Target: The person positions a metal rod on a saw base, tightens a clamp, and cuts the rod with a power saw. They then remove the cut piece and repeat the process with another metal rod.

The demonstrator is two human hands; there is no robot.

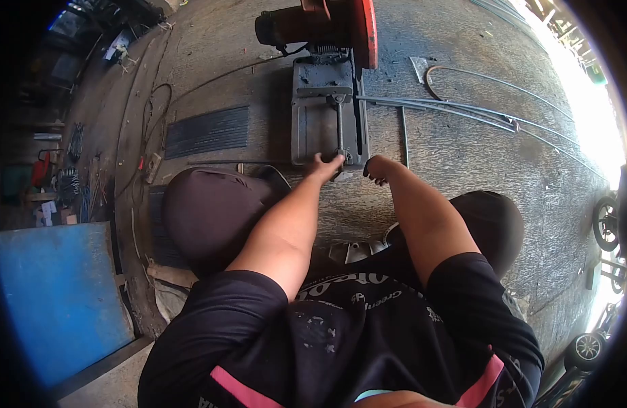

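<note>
In front of me a cut-off saw with a red blade guard [366,34] stands on its grey metal base [317,136]. My left hand [323,167] is closed round the vise handle [342,155] at the near end of the long vise screw [340,126]. Just right of the base's front corner, my right hand [382,169] is curled with its knuckles up; whatever its fingers may hold is hidden. Thin metal rods [429,105] reach from the right to the saw's vise.
A stack of dark flat bars [208,131] lies left of the saw. One short rod [405,136] rests on the floor to its right. A cable [225,73] trails off left. The blue panel [58,292] is at lower left, and wheels [588,347] stand along the right edge.
</note>
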